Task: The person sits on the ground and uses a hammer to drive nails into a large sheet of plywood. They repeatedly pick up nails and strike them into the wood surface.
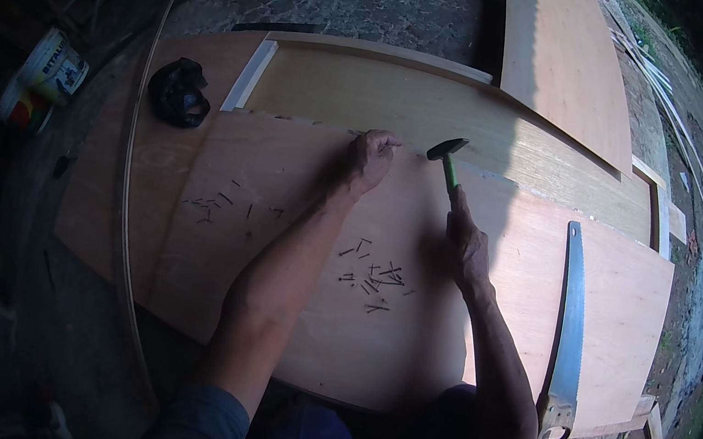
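Note:
My left hand (pixel 372 161) rests at the far edge of a plywood panel (pixel 303 344), its fingers curled and thumb side pinched together. Whether a nail is between those fingertips is too small to make out. To its right, my right hand (pixel 469 246) grips a hammer (pixel 451 172) by its green handle, the dark head raised near that same edge. Between my forearms lies a scatter of loose nails (pixel 376 279) on the panel. Several more nails (pixel 207 204) lie left of my left forearm.
A handsaw (pixel 572 326) lies on the panel at right. At left are a black plastic bag (pixel 179 91), a long thin strip (pixel 126 196) and stacked buckets (pixel 54 69). Beyond the edge is a wood-framed panel (pixel 372 94), partly under another plywood sheet (pixel 569 67).

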### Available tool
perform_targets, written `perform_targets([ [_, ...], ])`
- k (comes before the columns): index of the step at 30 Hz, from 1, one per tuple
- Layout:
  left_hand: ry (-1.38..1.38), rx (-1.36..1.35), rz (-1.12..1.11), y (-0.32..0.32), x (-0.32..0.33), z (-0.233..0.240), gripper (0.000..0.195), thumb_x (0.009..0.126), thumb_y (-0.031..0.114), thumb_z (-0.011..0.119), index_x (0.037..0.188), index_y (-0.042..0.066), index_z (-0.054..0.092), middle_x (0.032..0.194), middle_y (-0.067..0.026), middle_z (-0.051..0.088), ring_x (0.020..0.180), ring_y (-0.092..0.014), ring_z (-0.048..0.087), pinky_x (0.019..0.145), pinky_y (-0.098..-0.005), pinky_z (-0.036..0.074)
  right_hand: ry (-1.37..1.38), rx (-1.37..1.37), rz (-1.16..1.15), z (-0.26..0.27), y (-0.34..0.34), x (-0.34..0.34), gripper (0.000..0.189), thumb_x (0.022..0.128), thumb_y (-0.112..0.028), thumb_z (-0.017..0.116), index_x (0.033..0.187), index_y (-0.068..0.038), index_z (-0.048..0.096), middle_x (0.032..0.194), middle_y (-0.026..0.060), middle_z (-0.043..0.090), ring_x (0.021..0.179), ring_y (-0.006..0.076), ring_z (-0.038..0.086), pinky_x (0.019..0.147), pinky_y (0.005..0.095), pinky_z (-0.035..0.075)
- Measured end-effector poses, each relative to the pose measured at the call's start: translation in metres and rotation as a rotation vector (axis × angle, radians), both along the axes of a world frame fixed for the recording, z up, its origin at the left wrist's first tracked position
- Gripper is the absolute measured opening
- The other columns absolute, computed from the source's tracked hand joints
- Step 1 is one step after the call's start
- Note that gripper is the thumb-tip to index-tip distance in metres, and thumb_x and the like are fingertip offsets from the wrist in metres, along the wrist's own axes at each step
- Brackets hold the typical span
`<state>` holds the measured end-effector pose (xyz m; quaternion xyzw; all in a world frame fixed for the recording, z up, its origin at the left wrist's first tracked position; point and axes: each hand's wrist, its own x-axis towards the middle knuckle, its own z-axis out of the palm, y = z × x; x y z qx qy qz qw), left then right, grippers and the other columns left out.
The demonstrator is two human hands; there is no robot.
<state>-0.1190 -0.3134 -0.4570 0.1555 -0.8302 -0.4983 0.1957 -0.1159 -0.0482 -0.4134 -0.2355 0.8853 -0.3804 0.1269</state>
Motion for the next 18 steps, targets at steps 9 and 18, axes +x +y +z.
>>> perform_targets([
  [9,-0.071,-0.02,0.298,-0.067,0.175,0.011,0.013,0.092,0.005,0.066,0.1,-0.001,0.075,0.089,-0.0057,0.071,0.078,-0.012,0.062,0.074,-0.0276,0.051,-0.305,-0.451,-0.239,-0.023,0.02,-0.013,0.052,0.111,-0.023,0.047,0.16,-0.01,0.036,0.075,-0.0043,0.051,0.06,0.0043,0.043,0.054,0.0229,0.041],
  [18,-0.268,-0.442,-0.004,0.054,0.139,0.032,0.013,0.087,0.014,0.068,0.091,0.004,0.075,0.097,-0.0161,0.071,0.095,-0.033,0.067,0.085,-0.0433,0.053,-0.329,-0.517,-0.216,-0.032,0.025,-0.015,0.052,0.11,-0.02,0.048,0.16,-0.009,0.037,0.08,-0.0048,0.053,0.064,0.0035,0.042,0.058,0.0212,0.041],
])
